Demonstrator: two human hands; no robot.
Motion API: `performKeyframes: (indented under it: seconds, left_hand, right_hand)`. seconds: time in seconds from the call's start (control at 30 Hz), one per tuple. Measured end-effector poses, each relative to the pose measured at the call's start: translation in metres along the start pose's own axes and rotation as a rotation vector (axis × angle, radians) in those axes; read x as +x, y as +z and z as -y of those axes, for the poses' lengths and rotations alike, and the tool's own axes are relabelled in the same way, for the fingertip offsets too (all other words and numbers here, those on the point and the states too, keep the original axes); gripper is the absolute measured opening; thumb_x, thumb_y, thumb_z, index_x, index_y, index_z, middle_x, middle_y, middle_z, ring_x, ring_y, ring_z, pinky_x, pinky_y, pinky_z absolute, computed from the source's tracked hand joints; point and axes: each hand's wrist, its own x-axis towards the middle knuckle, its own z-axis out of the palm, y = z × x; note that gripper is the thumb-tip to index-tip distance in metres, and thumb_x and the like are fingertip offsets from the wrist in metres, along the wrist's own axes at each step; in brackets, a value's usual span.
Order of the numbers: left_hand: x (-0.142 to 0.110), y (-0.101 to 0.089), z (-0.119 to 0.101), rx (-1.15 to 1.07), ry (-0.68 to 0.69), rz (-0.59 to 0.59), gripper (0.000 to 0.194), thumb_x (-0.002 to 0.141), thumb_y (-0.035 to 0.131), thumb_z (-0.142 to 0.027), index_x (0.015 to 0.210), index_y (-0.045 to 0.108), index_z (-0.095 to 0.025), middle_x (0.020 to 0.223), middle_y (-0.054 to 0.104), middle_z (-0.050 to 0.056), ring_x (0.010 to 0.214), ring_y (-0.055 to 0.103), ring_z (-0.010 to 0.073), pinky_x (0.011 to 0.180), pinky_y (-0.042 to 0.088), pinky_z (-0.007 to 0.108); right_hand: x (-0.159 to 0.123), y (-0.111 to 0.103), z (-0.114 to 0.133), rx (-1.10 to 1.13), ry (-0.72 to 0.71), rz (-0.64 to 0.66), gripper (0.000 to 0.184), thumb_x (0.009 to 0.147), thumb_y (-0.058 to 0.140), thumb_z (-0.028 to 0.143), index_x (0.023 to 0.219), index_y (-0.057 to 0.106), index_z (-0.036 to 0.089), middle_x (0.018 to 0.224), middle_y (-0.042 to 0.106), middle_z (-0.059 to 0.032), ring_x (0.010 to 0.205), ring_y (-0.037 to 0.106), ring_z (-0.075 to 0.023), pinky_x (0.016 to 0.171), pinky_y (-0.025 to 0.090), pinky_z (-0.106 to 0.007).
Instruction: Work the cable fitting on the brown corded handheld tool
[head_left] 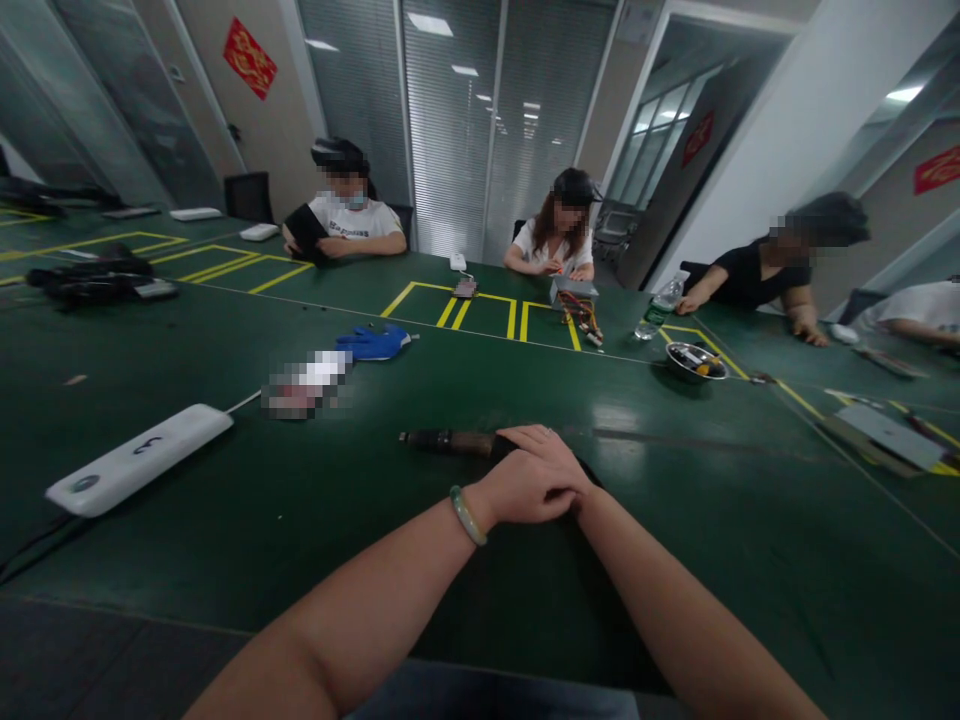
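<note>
My left hand (521, 488), with a green-and-white bangle at its wrist, and my right hand (556, 458) are folded together at the table's middle. The right fingers lie stretched out and flat, and the left fingers are mostly hidden where the hands overlap. A long, dark, stick-shaped tool (454, 442) with a brownish middle lies just beyond them, its tip pointing left. Its right part disappears behind my hands, so whether either one grips it does not show.
To the left are a white power strip (142, 460), a blurred-out item (307, 385) and a blue glove (373, 343). Farther right stand a water bottle (660, 308) and a metal bowl (697, 362). Several people sit across the green table (360, 570), one handling a grey box with wires (574, 292).
</note>
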Motion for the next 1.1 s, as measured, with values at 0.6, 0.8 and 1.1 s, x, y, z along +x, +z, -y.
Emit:
performKeyframes:
  seconds: [0.6, 0.8, 1.1]
  left_hand:
    - [0.001, -0.004, 0.019, 0.342, -0.326, -0.071, 0.042, 0.092, 0.051, -0.051, 0.122, 0.057, -0.023, 0.120, 0.063, 0.006, 0.111, 0.056, 0.0244, 0.095, 0.043, 0.040]
    - [-0.002, -0.002, 0.022, 0.403, -0.375, -0.044, 0.044, 0.086, 0.063, -0.041, 0.124, 0.054, -0.022, 0.120, 0.062, 0.007, 0.110, 0.055, 0.0256, 0.095, 0.041, 0.039]
    - [-0.003, -0.005, 0.033, 0.412, -0.414, -0.031, 0.040, 0.086, 0.062, -0.044, 0.120, 0.057, -0.023, 0.113, 0.064, 0.006, 0.105, 0.059, 0.0248, 0.092, 0.043, 0.039]
  right_hand:
    - [-0.136, -0.069, -0.002, -0.072, 0.679, 0.228, 0.091, 0.085, 0.059, 0.058, 0.152, 0.016, 0.016, 0.105, 0.065, -0.0148, 0.094, 0.064, -0.0285, 0.081, 0.047, -0.037]
    - [-0.124, -0.038, 0.022, 0.043, 0.567, 0.123, 0.053, 0.092, 0.051, 0.031, 0.138, 0.029, 0.017, 0.089, 0.066, -0.0063, 0.080, 0.065, -0.0193, 0.071, 0.044, -0.027]
    - [-0.077, -0.036, 0.038, -0.199, 0.691, 0.131, 0.022, 0.083, 0.057, 0.031, 0.099, 0.062, 0.017, 0.086, 0.068, -0.0101, 0.078, 0.064, -0.0245, 0.066, 0.043, -0.031]
